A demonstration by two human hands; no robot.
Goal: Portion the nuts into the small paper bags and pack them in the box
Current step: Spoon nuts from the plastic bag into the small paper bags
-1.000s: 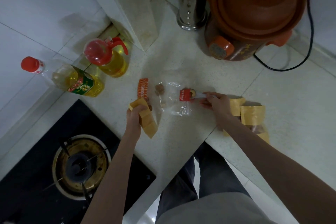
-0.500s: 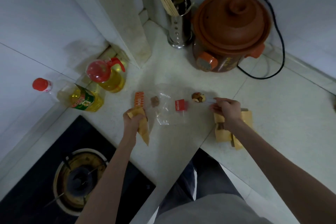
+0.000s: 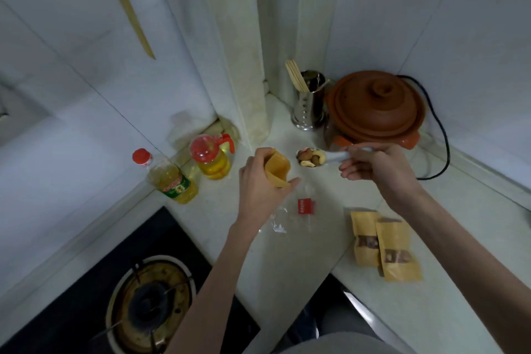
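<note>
The left hand (image 3: 260, 178) was raised above the tabletop (image 3: 448, 227) with its grip curled round a small paper bag (image 3: 277, 169); the bag's mouth was held open and faced up and toward the right. The right hand (image 3: 379, 167) was also raised, its grip pinched on the handle of a white spoon (image 3: 336, 156). The spoon bowl carried a heap of mixed nuts (image 3: 310, 157) and sat just beside the open mouth of the bag, apart from it, with the nuts on the spoon and none visibly in the bag.

A clear plastic bag (image 3: 290, 210) with a red label (image 3: 305, 206) lay flat on the tabletop below the two hands. Two filled paper bags (image 3: 385, 244) with dark windows lay flat near the front edge on the right, overlapping each other. The box was not identifiable in this view.

At the back corner stood a brown clay cooker (image 3: 376, 109) with its lid on and a black cord (image 3: 439, 135) trailing to the right. A metal utensil holder (image 3: 310, 106) with chopsticks stood touching or just beside it on the left. Two oil bottles (image 3: 189, 172) with red caps stood against the left wall. A gas burner (image 3: 149, 304) was set into the black hob at lower left
</note>
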